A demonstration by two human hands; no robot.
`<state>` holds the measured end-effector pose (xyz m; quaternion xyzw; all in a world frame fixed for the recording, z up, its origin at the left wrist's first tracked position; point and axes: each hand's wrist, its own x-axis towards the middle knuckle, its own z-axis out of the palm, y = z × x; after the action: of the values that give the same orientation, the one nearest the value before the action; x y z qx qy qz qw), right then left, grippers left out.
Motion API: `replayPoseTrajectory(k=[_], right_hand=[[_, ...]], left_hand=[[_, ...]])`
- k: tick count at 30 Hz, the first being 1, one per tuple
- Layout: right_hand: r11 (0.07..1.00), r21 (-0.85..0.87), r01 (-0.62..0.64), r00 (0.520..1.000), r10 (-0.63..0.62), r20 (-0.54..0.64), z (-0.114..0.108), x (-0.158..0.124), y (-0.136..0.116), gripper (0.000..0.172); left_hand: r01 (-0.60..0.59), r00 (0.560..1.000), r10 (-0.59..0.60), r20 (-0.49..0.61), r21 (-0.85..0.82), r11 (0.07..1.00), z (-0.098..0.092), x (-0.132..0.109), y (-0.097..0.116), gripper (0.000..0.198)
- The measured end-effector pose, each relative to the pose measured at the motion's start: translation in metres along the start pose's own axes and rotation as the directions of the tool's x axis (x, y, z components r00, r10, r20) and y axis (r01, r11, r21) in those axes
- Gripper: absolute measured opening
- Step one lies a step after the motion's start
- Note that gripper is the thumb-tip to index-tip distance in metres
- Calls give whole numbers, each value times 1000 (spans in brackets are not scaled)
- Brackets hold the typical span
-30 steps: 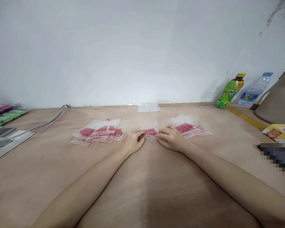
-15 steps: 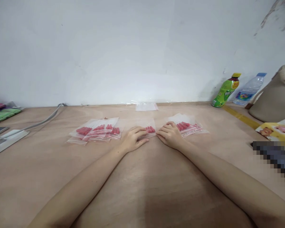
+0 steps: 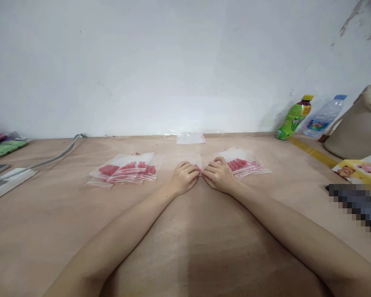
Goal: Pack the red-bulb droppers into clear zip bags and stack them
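Note:
A clear zip bag (image 3: 197,159) with red pieces in it lies at the middle of the table, mostly covered by my hands. My left hand (image 3: 185,177) is closed on the bag's near edge, fingertips pinched together. My right hand (image 3: 218,175) is closed too, its fingertips at the bag's near right corner, almost touching the left ones. To the left, several overlapping bags (image 3: 130,167) hold red pieces. Another group of filled bags (image 3: 243,163) lies just beyond my right hand, partly hidden by it.
Flat bags (image 3: 190,139) lie by the wall. At right stand a green bottle (image 3: 293,118), a clear bottle (image 3: 324,117) and a beige bag (image 3: 355,123), with a yellow packet (image 3: 358,170) nearer. A grey cable (image 3: 60,156) and green packs (image 3: 6,147) are at left.
My left hand has slid right along the bag's near edge to beside my right hand, its fingers closing and covering more of the red pieces. My right hand has barely moved.

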<state>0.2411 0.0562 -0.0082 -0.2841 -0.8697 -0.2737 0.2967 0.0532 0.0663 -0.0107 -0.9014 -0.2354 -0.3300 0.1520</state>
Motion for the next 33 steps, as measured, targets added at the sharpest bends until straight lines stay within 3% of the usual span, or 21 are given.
replayPoseTrajectory(k=[11,24,33], right_hand=[[998,48,-32,999,33,-5,-3,-3,-2,22],[992,77,-102,993,106,-50,-9,-9,2,17],[985,101,-142,990,143,-4,-6,-10,3,11]], left_hand=[[-129,992,130,-1,118,985,5,4,-4,21],[-77,993,60,100,171,982,-46,-30,-20,21],[-40,996,24,85,198,979,-47,-36,-23,28]])
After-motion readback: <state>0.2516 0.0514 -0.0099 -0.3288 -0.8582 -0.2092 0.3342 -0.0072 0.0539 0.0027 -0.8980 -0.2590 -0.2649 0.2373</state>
